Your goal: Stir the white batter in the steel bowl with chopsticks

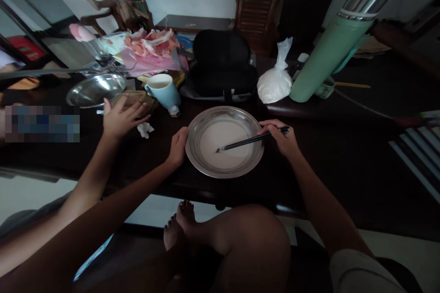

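Note:
A round metal bowl [225, 173] stands on the dark table, with a pale, milky liquid [220, 139] in it. My left hand [178, 146] grips the bowl's left rim, fingers mostly hidden behind the side. In my right hand [280, 136] is a pair of dark chopsticks [247, 141], slanting down to the left. Their tips dip into the liquid near the bowl's middle and carry a little whitish stuff. The fingers of my right hand are closed around the upper ends, close to the right rim.
Another person's hand [125, 114] reaches in at left, beside a blue mug [164, 91] and a second metal bowl [96, 91]. Behind are a black case [223, 64], a bag of white powder [275, 83] and a tall green thermos [330, 59]. Books [419, 155] lie far right.

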The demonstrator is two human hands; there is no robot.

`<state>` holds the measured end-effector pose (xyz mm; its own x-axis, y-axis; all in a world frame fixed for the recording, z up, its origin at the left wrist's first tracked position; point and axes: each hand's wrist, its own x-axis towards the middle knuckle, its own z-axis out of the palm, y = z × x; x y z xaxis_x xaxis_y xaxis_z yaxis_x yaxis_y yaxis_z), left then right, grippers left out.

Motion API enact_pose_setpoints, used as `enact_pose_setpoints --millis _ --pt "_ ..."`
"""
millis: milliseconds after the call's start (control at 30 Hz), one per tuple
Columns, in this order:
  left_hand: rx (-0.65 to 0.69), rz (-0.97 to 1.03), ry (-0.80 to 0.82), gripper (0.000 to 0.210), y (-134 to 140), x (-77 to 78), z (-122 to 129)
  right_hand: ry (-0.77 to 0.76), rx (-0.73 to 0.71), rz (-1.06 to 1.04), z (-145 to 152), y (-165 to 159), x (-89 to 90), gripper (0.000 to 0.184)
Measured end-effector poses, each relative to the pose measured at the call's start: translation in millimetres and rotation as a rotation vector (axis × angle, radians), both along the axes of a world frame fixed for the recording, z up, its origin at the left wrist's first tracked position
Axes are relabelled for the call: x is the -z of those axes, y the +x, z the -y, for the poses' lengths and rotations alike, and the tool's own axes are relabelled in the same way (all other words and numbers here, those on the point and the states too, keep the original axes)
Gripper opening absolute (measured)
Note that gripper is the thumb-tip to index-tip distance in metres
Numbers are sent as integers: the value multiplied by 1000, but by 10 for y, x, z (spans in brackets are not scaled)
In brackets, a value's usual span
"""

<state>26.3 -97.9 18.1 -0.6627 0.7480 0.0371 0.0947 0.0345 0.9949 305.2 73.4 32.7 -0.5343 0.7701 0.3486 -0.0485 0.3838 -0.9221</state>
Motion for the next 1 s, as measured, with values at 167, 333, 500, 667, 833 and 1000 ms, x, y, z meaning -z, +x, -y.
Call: enact_pose_setpoints --millis 167,333,500,667,833,1000 --pt "12 -2 27 43 -1 11 -5 -11 93 -83 -43 28 -6 34" --pt "4 -14 28 42 -3 10 -3 -33 -8 -58 -22 14 19 33" --pt "5 -8 21 43 -6 7 1 -21 15 -12 -3 14 -18 35" --pt "11 8 17 44 -19 35 -7 -33 81 -111 -61 38 21 35" --pt "1 25 20 45 -18 40 -11 -7 -1 -35 -33 18 38 33" --pt "3 33 23 44 3 11 -10 -7 48 -66 -49 43 2 30"
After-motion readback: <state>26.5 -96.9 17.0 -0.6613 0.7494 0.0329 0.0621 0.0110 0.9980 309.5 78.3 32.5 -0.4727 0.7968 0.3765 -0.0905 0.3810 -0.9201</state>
